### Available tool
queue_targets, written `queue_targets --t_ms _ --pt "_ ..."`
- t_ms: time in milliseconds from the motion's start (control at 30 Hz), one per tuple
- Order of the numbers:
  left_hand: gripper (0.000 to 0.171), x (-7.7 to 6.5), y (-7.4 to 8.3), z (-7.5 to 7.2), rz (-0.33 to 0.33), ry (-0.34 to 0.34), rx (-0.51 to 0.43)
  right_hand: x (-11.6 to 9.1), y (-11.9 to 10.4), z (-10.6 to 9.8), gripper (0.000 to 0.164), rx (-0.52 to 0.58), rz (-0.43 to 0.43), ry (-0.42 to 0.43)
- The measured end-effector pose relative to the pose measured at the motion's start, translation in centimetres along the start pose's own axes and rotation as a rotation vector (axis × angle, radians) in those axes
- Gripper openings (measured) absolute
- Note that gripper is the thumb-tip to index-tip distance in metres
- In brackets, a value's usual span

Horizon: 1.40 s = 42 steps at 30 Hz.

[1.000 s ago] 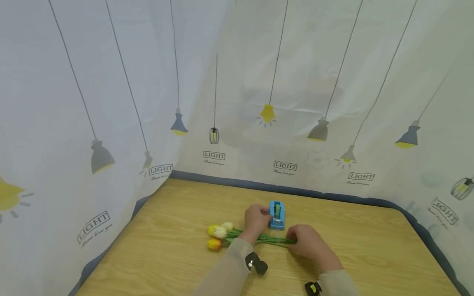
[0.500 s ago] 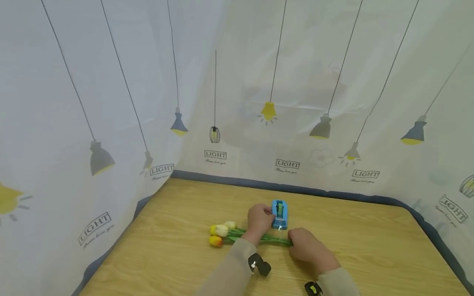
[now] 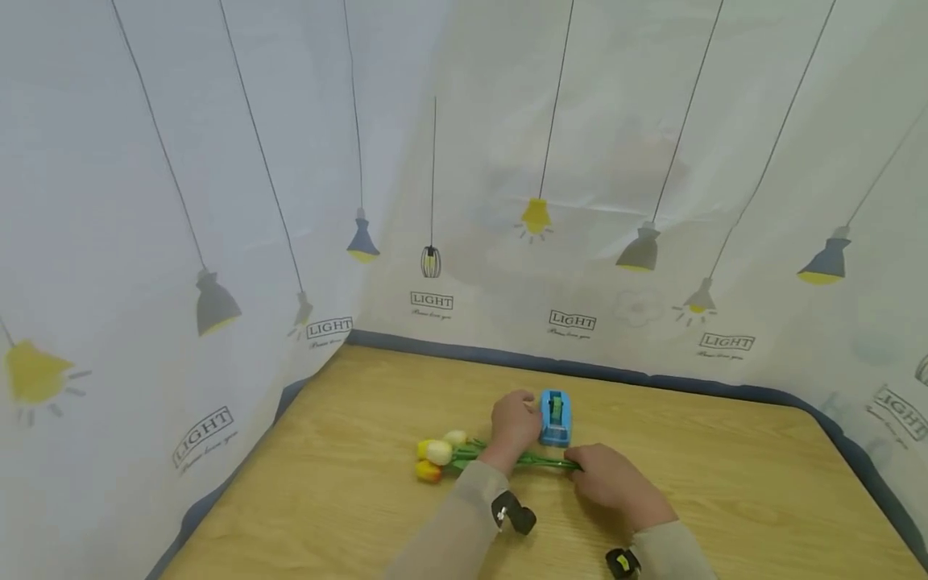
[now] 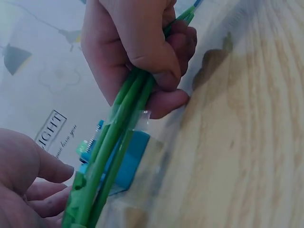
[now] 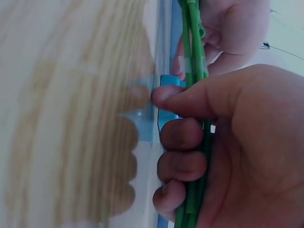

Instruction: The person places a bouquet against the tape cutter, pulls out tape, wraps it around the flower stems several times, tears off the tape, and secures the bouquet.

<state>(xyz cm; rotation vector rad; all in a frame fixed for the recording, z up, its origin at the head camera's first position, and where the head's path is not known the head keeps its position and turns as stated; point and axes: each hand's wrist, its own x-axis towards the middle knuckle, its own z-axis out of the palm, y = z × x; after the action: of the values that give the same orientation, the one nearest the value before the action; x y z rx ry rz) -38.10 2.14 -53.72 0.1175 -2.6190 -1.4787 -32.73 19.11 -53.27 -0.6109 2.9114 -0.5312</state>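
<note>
A bunch of artificial tulips (image 3: 438,453) lies across the table, yellow and white heads to the left and green stems to the right. My right hand (image 3: 612,479) grips the stem ends, fingers curled round them in the right wrist view. A clear strip of tape (image 4: 142,121) crosses the stems (image 4: 107,142) close beside that grip. Just behind the stems stands a blue tape dispenser (image 3: 556,431) with a green roll. My left hand (image 3: 515,423) is at the dispenser's left side. In the left wrist view its thumb and fingers are apart beside the stems, fingertips partly hidden behind them.
The wooden table (image 3: 348,499) ends at a dark blue border at the back. A pale curtain (image 3: 493,161) printed with lamps surrounds it. Black wrist cameras are strapped to both sleeves.
My left hand has shifted slightly at the dispenser, its fingertips hidden from the head view now. The right hand has turned a little with the stem ends, which are bunched closer together.
</note>
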Motion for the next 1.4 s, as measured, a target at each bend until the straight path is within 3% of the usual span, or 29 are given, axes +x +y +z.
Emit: queue_targets --t_ms 167,333,467,567,667,833,1000,1200,1300,1400 --pt "0.029 -1.2 1.2 -1.0 0.048 -0.002 -0.032 0.0 -0.1 0.0 0.021 0.065 0.003 -0.011" --pt "0.023 -2.7 1.6 -2.8 0.175 -0.010 0.016 0.0 0.0 -0.2 0.022 0.092 -0.011 -0.005" --pt "0.020 -3.9 1.1 -3.8 0.277 -0.033 0.044 0.0 0.3 -0.6 0.022 0.094 -0.022 0.015" --pt "0.016 -4.8 0.4 -4.2 0.340 -0.069 0.049 -0.1 0.4 -1.0 0.022 0.113 -0.015 0.014" --pt "0.013 -5.8 -0.2 -4.5 0.367 -0.155 0.030 -0.3 0.5 -1.3 0.021 0.145 -0.001 0.007" --pt "0.011 -6.7 -0.8 -4.3 0.309 -0.339 0.047 -0.5 0.4 -1.7 0.020 0.165 0.020 0.011" --pt "0.011 -7.4 -1.3 -3.4 0.243 -0.433 0.046 -0.5 0.1 -2.1 0.020 0.178 0.026 0.022" --pt "0.009 -8.0 -1.6 -2.7 0.043 -0.504 -0.151 -0.7 0.1 -2.7 0.020 0.188 0.009 0.042" --pt "0.008 -7.8 -1.6 -2.2 -0.044 -0.506 -0.246 -0.7 0.1 -2.8 0.020 0.214 0.008 0.048" --pt "0.013 -7.3 -1.9 -1.7 -0.132 -0.494 -0.410 -0.7 0.1 -2.9 0.020 0.233 0.014 0.060"
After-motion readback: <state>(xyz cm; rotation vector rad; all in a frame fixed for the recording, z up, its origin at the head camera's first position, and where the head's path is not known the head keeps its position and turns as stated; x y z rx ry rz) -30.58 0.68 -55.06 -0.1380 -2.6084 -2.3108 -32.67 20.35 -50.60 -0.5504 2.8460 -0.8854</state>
